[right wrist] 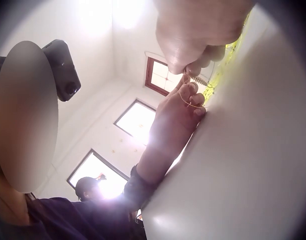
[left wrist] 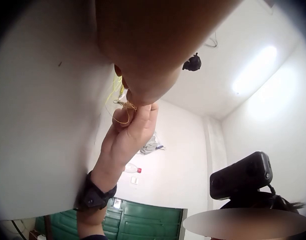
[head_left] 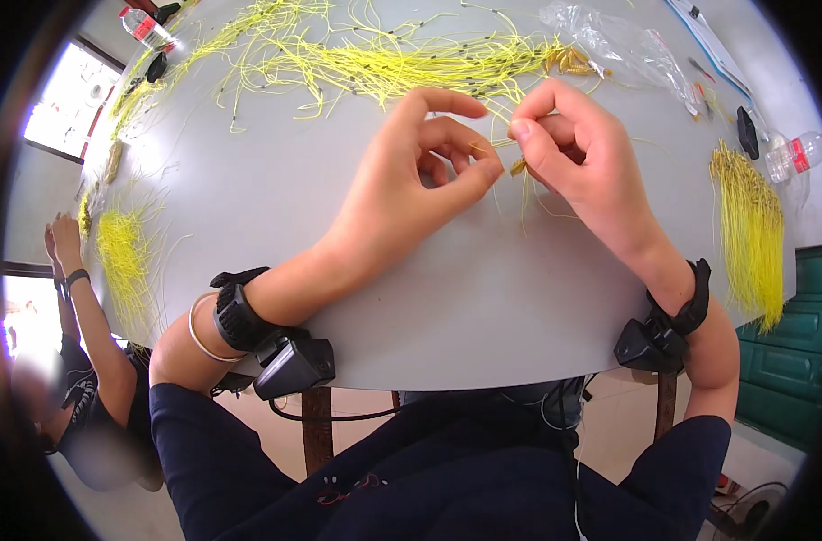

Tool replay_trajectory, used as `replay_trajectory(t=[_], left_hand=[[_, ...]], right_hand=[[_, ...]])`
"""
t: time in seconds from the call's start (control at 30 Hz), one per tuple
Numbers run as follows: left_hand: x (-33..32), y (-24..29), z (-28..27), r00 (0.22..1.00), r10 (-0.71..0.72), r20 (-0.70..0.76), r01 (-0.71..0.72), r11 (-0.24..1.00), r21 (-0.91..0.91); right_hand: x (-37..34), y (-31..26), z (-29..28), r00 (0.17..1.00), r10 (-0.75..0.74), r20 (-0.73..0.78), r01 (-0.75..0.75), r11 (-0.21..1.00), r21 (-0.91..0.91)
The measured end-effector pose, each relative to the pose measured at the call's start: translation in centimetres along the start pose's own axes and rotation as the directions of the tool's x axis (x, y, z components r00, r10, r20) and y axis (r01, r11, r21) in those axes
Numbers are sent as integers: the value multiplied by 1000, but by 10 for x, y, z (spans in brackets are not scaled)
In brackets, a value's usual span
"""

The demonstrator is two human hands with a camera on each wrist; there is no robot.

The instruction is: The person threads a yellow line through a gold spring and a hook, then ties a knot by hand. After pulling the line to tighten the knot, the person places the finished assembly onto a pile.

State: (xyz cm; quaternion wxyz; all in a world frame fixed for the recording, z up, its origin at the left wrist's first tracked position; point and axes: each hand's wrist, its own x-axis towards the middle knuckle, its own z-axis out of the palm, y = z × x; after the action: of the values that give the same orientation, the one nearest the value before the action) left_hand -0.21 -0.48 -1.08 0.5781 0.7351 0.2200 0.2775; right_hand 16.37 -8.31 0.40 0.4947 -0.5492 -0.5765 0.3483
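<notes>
Pinching a small gold-brown wire coil (left wrist: 124,104) between thumb and curled fingers of the bare right hand (head_left: 582,149). Holding it raised over the table, just beside the fingertips of the bare left hand (head_left: 397,171). Bringing left thumb and a bent fingertip together on a thin yellow line (right wrist: 194,105), looping loosely below the coil in both wrist views; keeping the left index finger lifted apart, arched over the gap between the hands. Wearing a black strapped camera on each wrist, plus a pale ring bracelet (head_left: 197,329) on the left forearm.

Resting both forearms at the near edge of a smooth pale-grey table (head_left: 447,316). Noting, just beyond the hands, a long tangled bundle of bright yellow lines with small dark beads (head_left: 384,68), ending rightward in a gold-brown cluster (head_left: 569,59). Seeing a crumpled clear plastic bag (head_left: 623,45) near that end, and a blue-edged clipboard (head_left: 713,45) farther right.

Finding a combed yellow bundle (head_left: 751,239) along the right edge, near a clear red-labelled plastic bottle (head_left: 794,158); a looser yellow pile (head_left: 125,257) along the left edge. Spotting a second person in a dark shirt (head_left: 86,388) at far left, reaching arms toward the table.
</notes>
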Motion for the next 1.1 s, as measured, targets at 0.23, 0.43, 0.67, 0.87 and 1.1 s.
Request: replay_trajectory(t=[0.23, 0.43, 0.67, 0.87, 1.1], left_hand=[[0, 8, -7, 975, -113, 193, 132, 987, -91], [6, -7, -12, 984, 12, 177, 121, 684, -719], [8, -5, -10, 991, -130, 32, 109, 639, -761], [6, -4, -5, 999, -43, 12, 43, 873, -486], [4, 1, -4, 993, -13, 118, 59, 916, -396]], right_hand=[[2, 1, 1, 1000, -30, -8, 30, 999, 37], [3, 6, 4, 990, -98, -102, 101, 994, 26], [-2, -3, 5, 991, -134, -28, 126, 972, -201], [-4, -7, 3, 981, -186, 64, 194, 969, -155], [-5, -9, 0, 973, -226, -45, 220, 969, -115]])
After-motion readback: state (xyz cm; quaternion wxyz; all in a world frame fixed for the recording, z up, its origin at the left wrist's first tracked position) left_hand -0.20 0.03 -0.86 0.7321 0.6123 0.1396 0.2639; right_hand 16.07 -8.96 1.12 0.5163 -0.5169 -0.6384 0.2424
